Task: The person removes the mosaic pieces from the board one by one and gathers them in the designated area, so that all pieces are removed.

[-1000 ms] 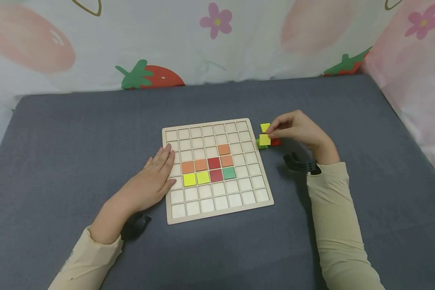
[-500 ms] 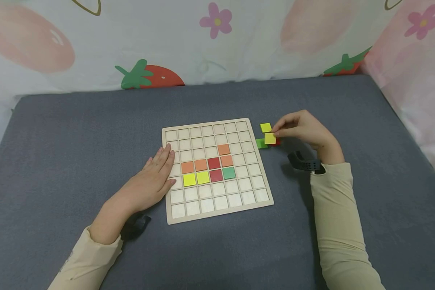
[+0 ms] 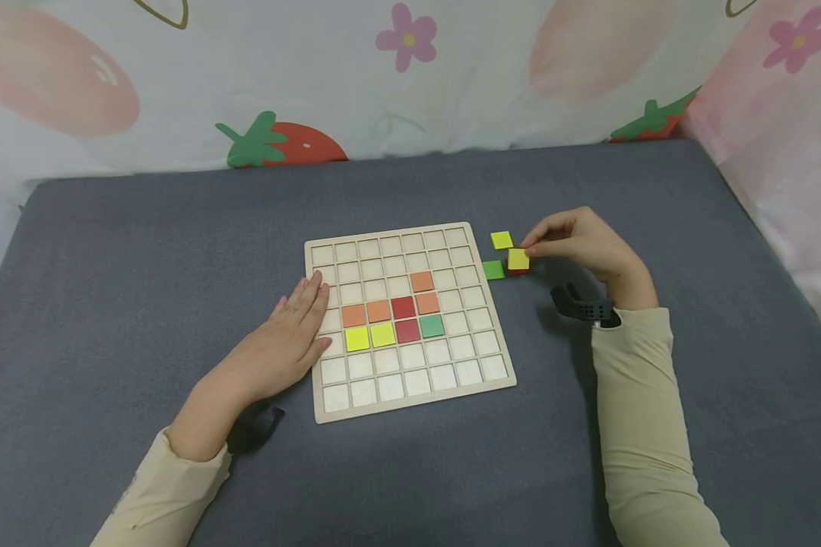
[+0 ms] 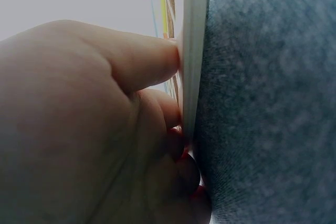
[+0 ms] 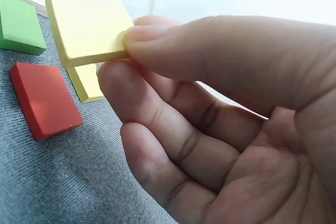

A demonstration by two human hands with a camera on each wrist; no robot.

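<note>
We look down on a person's two hands, set well apart over a dark grey table. A pale wooden board, a grid of square cells, lies flat near the middle.

On the left, we see the left hand laid along the board's left edge, palm down, its fingers extended and their tips on the wood; it grasps no tile.

The right hand is off the board's right side. Its thumb and fingertips pinch a yellow tile by one edge, and in the right wrist view we see that tile held above the cloth.

Lying below and near it are a red tile, partly covered from the head view, and a green tile just beside the board; we cannot tell whether the green one touches it. A second yellow tile lies a little farther back.

In the board's cells we count four orange tiles, two red squares, two yellow squares and one teal tile. Behind the table hangs a white cloth with strawberries and flowers.
</note>
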